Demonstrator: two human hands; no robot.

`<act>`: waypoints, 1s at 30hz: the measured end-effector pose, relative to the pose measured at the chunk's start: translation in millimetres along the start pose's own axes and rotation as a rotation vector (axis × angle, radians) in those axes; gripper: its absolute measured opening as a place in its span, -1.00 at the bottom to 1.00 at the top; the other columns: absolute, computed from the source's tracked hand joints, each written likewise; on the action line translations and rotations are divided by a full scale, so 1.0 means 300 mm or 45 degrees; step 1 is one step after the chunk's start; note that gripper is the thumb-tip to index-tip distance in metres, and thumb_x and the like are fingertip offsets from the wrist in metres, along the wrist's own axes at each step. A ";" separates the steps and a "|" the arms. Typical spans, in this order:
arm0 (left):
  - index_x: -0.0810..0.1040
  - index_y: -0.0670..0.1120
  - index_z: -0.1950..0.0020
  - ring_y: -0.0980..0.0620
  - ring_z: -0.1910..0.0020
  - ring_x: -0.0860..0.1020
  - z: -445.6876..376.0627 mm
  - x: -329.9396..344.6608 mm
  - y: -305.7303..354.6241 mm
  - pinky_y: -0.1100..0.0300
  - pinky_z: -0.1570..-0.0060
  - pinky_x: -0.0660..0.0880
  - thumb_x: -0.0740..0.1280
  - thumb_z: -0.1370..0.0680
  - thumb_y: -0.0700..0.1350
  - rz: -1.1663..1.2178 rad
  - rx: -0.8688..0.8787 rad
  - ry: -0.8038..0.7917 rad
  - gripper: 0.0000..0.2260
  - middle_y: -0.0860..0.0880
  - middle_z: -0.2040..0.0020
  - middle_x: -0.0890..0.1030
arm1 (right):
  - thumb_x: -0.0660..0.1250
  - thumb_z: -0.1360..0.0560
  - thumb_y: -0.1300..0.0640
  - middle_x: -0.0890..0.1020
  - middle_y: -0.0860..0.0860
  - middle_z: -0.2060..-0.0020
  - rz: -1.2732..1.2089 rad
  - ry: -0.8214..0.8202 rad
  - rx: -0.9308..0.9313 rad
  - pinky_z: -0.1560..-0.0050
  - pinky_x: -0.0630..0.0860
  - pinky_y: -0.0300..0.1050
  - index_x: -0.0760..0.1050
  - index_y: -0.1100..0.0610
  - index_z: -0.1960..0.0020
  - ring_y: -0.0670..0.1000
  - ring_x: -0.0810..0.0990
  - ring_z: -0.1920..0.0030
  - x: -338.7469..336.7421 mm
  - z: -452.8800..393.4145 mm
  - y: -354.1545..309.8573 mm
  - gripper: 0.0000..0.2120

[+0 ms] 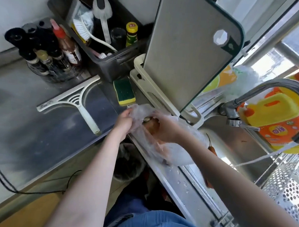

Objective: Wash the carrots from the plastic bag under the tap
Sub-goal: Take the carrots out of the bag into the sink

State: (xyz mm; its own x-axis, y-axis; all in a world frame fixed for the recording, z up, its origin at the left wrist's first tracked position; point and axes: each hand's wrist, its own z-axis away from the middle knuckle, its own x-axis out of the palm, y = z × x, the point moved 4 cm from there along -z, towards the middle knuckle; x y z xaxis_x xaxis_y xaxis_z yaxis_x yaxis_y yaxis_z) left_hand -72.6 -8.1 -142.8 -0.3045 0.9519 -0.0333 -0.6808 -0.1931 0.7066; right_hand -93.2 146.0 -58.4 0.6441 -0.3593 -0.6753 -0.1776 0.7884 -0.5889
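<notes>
A clear plastic bag [176, 151] with orange carrots inside lies on the sink's front-left edge. My left hand [124, 123] grips the bag's mouth and holds it apart. My right hand [165, 128] reaches into the bag and closes around a carrot [152, 126] whose stem end shows. Another carrot [212, 148] lies in the steel sink [241, 138] behind my right forearm. The curved tap [279, 87] arches over the sink, and a thin stream of water [267, 155] runs from it.
A green and yellow sponge [124, 90] and a white squeegee [74, 98] lie on the steel counter at left. A grey cutting board [189, 50] stands in a white rack. A yellow detergent jug [274, 114] sits behind the tap. A perforated drainer [289, 187] sits at right.
</notes>
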 end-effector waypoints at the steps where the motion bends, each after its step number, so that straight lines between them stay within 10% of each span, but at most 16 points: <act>1: 0.43 0.00 -0.41 -0.14 -0.11 0.57 -0.002 0.001 0.008 0.06 0.03 0.56 0.08 -0.66 -0.25 0.012 -0.007 -0.002 -0.63 -0.10 -0.19 0.58 | 0.42 -0.45 0.10 0.57 -0.05 -0.07 0.036 0.007 -0.089 -0.07 0.43 -0.23 0.49 0.09 -0.24 0.01 0.55 -0.12 -0.020 0.025 -0.009 -0.62; 7: 0.39 0.02 -0.43 -0.10 -0.08 0.61 0.006 0.040 0.091 -0.02 -0.09 0.58 0.17 -0.65 -0.22 0.139 0.023 0.022 -0.64 -0.09 -0.21 0.58 | 0.56 -0.31 0.16 0.57 -0.14 -0.24 0.019 -0.122 -0.342 -0.27 0.47 -0.17 0.45 -0.08 -0.35 -0.10 0.53 -0.22 -0.124 0.159 -0.010 -0.35; 14: 0.47 -0.07 -0.29 -0.16 -0.08 0.56 0.024 0.011 0.096 -0.08 -0.09 0.57 0.22 -0.56 -0.17 -0.048 0.013 0.233 -0.71 -0.15 -0.20 0.56 | 0.62 -0.26 0.29 0.62 0.03 -0.15 -0.746 0.420 -0.437 -0.16 0.59 0.02 0.52 0.13 -0.24 0.03 0.63 -0.16 -0.323 0.384 0.032 -0.40; 18: 0.49 -0.06 -0.18 -0.14 -0.20 0.49 0.066 0.015 0.092 -0.04 -0.21 0.46 0.25 -0.34 0.26 0.068 -0.083 0.282 -0.46 -0.12 -0.23 0.53 | 0.61 -0.24 0.09 0.63 -0.06 -0.11 -0.928 0.773 -0.416 -0.07 0.57 -0.24 0.51 0.00 -0.21 -0.06 0.63 -0.11 -0.426 0.540 0.130 -0.42; 23: 0.64 -0.17 -0.16 -0.27 -0.39 0.31 0.109 -0.043 0.161 -0.14 -0.23 0.37 0.28 -0.57 0.08 -0.499 0.350 0.783 -0.63 -0.16 -0.43 0.41 | 0.54 -0.17 0.30 0.67 -0.14 0.02 -0.919 1.004 -0.197 -0.01 0.58 -0.30 0.52 -0.06 -0.18 -0.15 0.65 0.03 -0.468 0.686 0.316 -0.38; 30: 0.64 -0.15 0.03 -0.19 -0.25 0.38 0.187 0.037 0.224 -0.02 -0.13 0.38 0.28 -0.58 0.07 -0.564 0.650 0.897 -0.70 -0.12 -0.28 0.45 | 0.58 -0.24 0.41 0.65 -0.05 0.00 -0.627 0.928 0.146 0.17 0.53 -0.43 0.54 -0.16 -0.14 -0.24 0.64 0.16 -0.355 0.693 0.506 -0.35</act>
State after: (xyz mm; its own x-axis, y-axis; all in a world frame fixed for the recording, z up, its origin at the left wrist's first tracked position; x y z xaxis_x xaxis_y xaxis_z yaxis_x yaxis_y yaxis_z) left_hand -84.4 2.8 -56.0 -0.5321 0.5212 -0.6673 -0.5095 0.4323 0.7440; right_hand -34.0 407.7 16.4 -0.0134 -0.8687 -0.4951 0.0956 0.4918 -0.8655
